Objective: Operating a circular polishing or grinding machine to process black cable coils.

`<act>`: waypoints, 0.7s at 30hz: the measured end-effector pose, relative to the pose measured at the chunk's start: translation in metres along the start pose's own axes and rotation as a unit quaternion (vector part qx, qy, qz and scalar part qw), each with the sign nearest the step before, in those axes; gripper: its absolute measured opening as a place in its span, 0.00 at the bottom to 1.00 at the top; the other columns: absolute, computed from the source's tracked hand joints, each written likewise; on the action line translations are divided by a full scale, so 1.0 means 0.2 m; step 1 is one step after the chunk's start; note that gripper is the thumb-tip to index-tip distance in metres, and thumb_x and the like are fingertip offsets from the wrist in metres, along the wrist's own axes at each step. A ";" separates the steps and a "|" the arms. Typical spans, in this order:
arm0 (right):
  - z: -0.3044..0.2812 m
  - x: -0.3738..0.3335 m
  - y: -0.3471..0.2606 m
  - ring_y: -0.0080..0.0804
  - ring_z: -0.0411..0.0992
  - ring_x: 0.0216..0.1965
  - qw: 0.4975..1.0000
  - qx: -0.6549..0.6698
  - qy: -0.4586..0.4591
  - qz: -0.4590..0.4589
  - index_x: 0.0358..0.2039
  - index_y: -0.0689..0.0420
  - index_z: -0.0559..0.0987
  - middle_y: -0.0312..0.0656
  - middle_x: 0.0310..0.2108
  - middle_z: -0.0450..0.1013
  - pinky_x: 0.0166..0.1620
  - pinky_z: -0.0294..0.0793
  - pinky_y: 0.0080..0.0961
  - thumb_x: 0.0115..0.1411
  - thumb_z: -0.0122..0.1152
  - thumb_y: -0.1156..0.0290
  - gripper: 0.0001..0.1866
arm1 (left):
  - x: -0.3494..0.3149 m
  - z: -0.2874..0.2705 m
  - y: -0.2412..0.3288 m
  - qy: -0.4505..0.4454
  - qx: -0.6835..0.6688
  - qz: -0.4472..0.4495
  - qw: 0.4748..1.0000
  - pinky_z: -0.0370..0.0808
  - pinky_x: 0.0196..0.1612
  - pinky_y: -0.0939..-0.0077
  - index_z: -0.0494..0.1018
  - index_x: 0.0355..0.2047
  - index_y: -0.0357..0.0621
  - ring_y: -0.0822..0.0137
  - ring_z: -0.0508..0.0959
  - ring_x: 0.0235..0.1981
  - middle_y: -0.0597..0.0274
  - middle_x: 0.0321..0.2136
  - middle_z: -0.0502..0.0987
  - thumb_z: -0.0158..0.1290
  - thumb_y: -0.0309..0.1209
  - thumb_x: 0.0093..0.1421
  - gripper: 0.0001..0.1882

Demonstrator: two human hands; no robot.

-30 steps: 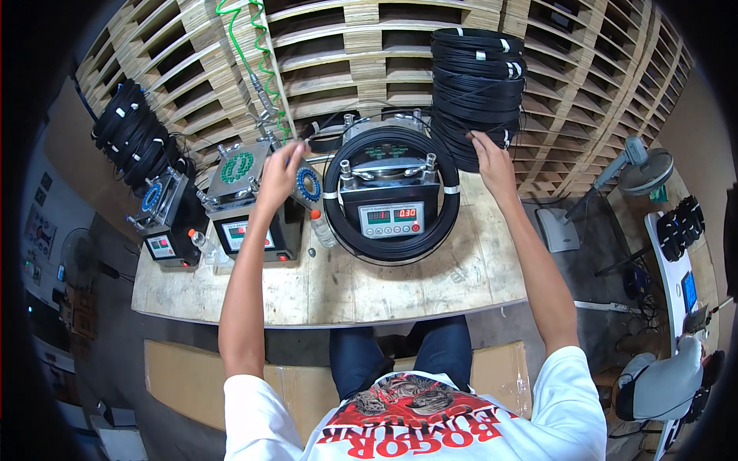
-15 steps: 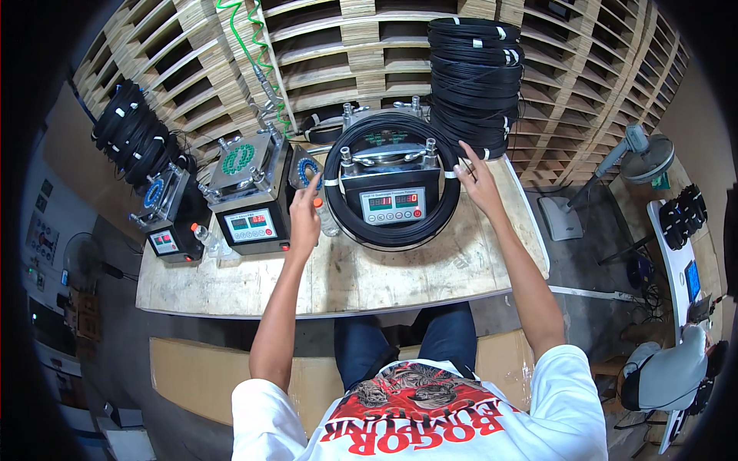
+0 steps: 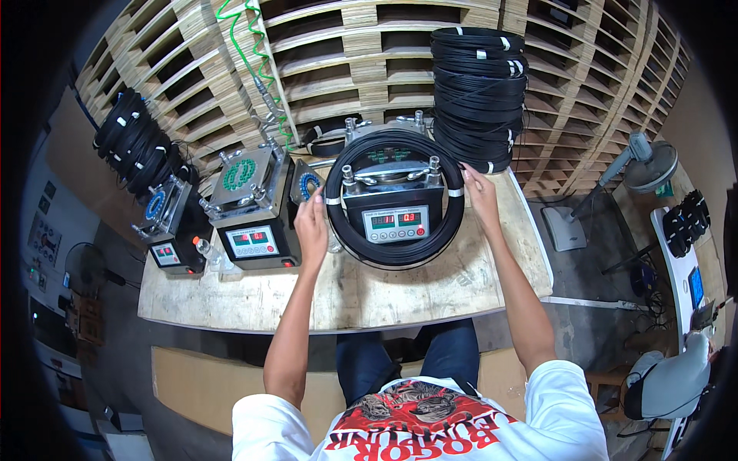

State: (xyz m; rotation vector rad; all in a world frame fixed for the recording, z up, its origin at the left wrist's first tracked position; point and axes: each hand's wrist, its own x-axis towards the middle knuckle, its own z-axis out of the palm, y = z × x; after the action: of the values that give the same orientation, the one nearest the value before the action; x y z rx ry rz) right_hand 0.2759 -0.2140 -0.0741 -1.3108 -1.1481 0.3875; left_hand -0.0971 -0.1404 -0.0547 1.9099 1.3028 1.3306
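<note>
A black cable coil [image 3: 455, 219], bound with white ties, stands around the front of a black tabletop machine [image 3: 357, 201] with a lit display and metal posts. Its ring frames the display. My left hand [image 3: 310, 230] is at the coil's left rim, fingers stretched upward. At the opposite rim is my right hand [image 3: 483, 198], fingers extended and slightly apart. Both hands' fingertips lie very near the coil; whether they touch it I cannot tell. A clear bottle [image 3: 334, 245] is partly hidden behind my left hand.
Two similar machines, one in the middle [image 3: 261, 244] and one farther left [image 3: 171, 252], share the wooden table [image 3: 430, 296]. Another bottle [image 3: 206, 250] stands between them. Cable coils are stacked at right [image 3: 478, 100] and left [image 3: 134, 146]. A fan [image 3: 647, 165] and a seated person [image 3: 669, 380] are at right.
The whole view has shifted, so the table appears lower. My hands sit closer along the coil's rim, their fingers less spread. The coil keeps its place against the machine, whose display reading has changed.
</note>
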 end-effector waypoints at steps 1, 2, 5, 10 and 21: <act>-0.01 0.03 -0.01 0.22 0.73 0.45 0.999 -0.044 -0.011 -0.013 0.58 0.63 0.77 0.42 0.46 0.79 0.53 0.70 0.20 0.72 0.53 0.62 0.21 | 0.03 -0.02 0.00 0.014 -0.028 -0.009 0.999 0.72 0.41 0.69 0.73 0.60 0.40 0.66 0.75 0.33 0.53 0.34 0.78 0.43 0.40 0.75 0.22; 0.00 0.05 -0.03 0.19 0.70 0.37 1.000 -0.026 0.005 -0.017 0.58 0.61 0.77 0.38 0.36 0.78 0.45 0.70 0.19 0.71 0.53 0.64 0.20 | 0.07 -0.03 0.02 0.034 -0.017 0.004 0.999 0.72 0.37 0.73 0.76 0.56 0.42 0.74 0.75 0.31 0.61 0.32 0.80 0.48 0.37 0.73 0.18; -0.03 0.14 -0.09 0.19 0.68 0.33 0.996 -0.076 -0.033 0.021 0.57 0.59 0.78 0.36 0.30 0.76 0.41 0.69 0.18 0.71 0.52 0.68 0.18 | 0.19 0.01 0.07 0.038 -0.039 0.022 0.998 0.68 0.30 0.74 0.78 0.52 0.41 0.70 0.68 0.24 0.54 0.30 0.76 0.53 0.31 0.69 0.15; 0.00 0.17 0.04 0.15 0.65 0.27 0.995 -0.018 -0.021 -0.093 0.61 0.54 0.76 0.29 0.27 0.73 0.33 0.64 0.15 0.70 0.50 0.73 0.20 | 0.25 0.05 -0.12 -0.002 0.035 0.127 0.991 0.74 0.44 0.62 0.80 0.47 0.36 0.45 0.80 0.38 0.43 0.34 0.79 0.51 0.17 0.59 0.16; 0.10 -0.10 -0.10 0.36 0.69 0.60 0.999 -0.010 -0.035 -0.004 0.65 0.65 0.67 0.53 0.60 0.71 0.63 0.62 0.27 0.71 0.53 0.59 0.28 | 0.05 0.03 0.00 -0.073 0.024 0.070 0.995 0.73 0.51 0.66 0.64 0.65 0.34 0.54 0.78 0.47 0.41 0.50 0.75 0.54 0.40 0.68 0.31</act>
State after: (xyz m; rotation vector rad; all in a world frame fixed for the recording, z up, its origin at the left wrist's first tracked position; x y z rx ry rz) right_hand 0.2428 -0.2236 -0.0680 -1.3186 -1.2189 0.4197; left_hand -0.0919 -0.1313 -0.0535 2.1228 1.1572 1.2089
